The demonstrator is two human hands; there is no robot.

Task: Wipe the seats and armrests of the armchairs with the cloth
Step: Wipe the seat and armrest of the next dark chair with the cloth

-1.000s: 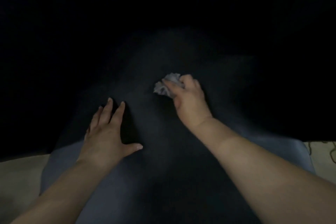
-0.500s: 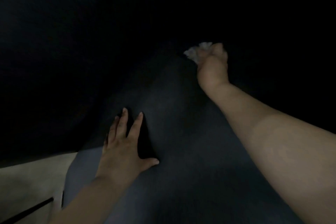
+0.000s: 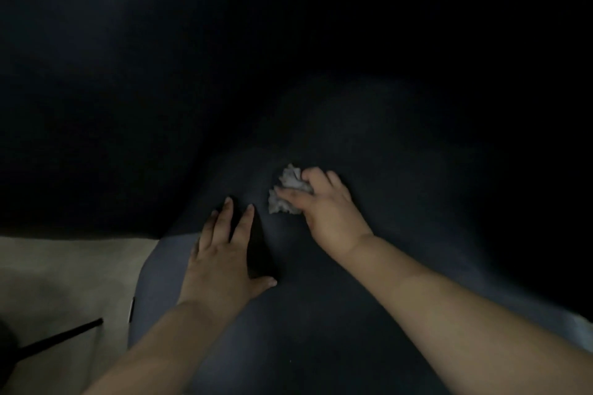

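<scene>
Dim home-like room: dark upholstered armchair point(image 3: 337, 314), pale floor point(image 3: 64, 282)

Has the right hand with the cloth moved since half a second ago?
Yes. The right hand, closed on the cloth, has come back toward the person along the dark seat; it is now close to the planted left hand.

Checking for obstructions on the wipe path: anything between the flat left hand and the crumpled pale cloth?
Nothing. In the head view only bare dark blue-grey seat fabric separates the left hand from the crumpled pale cloth bunched under the right hand.
</scene>
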